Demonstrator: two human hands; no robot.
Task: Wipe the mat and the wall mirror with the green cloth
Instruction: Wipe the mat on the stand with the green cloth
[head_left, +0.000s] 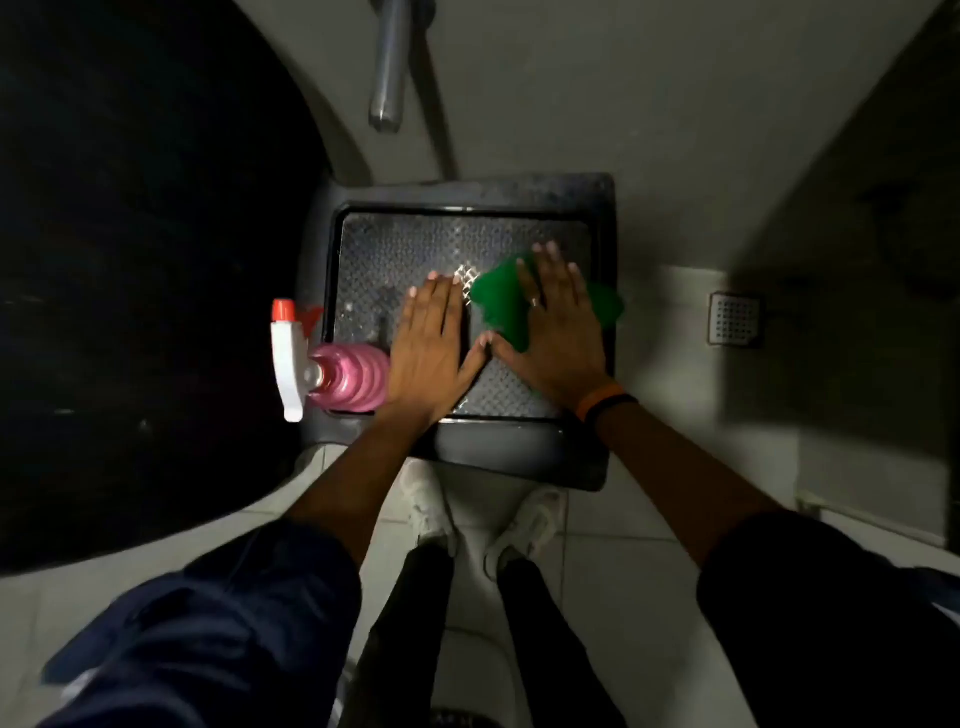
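A dark mat (395, 249) with a shiny diamond pattern lies on a black stool-like stand (519, 452) in front of me. My right hand (556, 322) presses flat on the green cloth (498, 301), which lies on the right half of the mat. My left hand (431, 343) rests flat on the mat beside it, fingers together, holding nothing. The two thumbs nearly touch. No mirror is recognisable in this view.
A pink spray bottle (353, 376) with a white trigger head and red nozzle lies at the mat's left edge. A metal pipe (389, 67) hangs above. A floor drain (735, 318) sits to the right. My white shoes (431, 509) stand on pale tiles below.
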